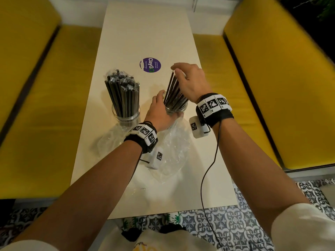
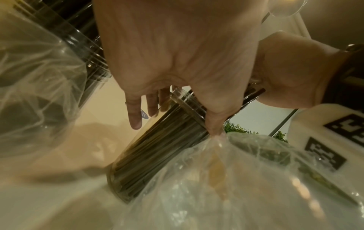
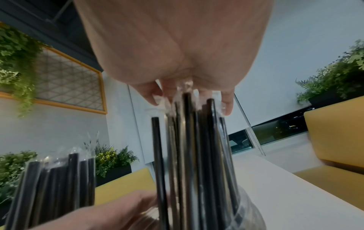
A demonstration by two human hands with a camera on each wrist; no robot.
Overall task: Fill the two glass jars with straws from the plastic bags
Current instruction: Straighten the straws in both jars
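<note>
2 glass jars stand on the white table (image 1: 145, 33). the left jar (image 1: 126, 115), at about 10 o'clock from the left hand, is packed with wrapped black straws (image 1: 122, 91) that fan upward, so it looks finished. the right jar (image 1: 175, 110), at 3 o'clock from the left jar and well apart from it, holds a thinner bundle of straws (image 1: 175, 93) leaning toward 11 o'clock.

the left hand (image 1: 159, 113) is wrapped round the right jar's near side; in the left wrist view its fingers (image 2: 133, 112) curl past the glass wall with the thumb on the opposite side, likely to keep the jar from tipping or sliding while the bundle is worked. the right hand (image 1: 190, 80) is above the jar at 12 o'clock, its fingers (image 3: 153, 95) drawn together over the top ends of the straws, pinching the wrapper tips, probably to gather them and settle them down into the jar.

2 clear plastic bags lie crumpled and apparently emptied at 6 o'clock from the jars: the left bag (image 1: 110, 140) below the left jar, the right bag (image 1: 172, 153) touching the right jar's base. a round purple sticker (image 1: 150, 64) sits at 12 o'clock between the jars. yellow benches (image 1: 36, 87) flank the table.

by my judgement the task is near its end, with only this last bundle left to seat.
</note>
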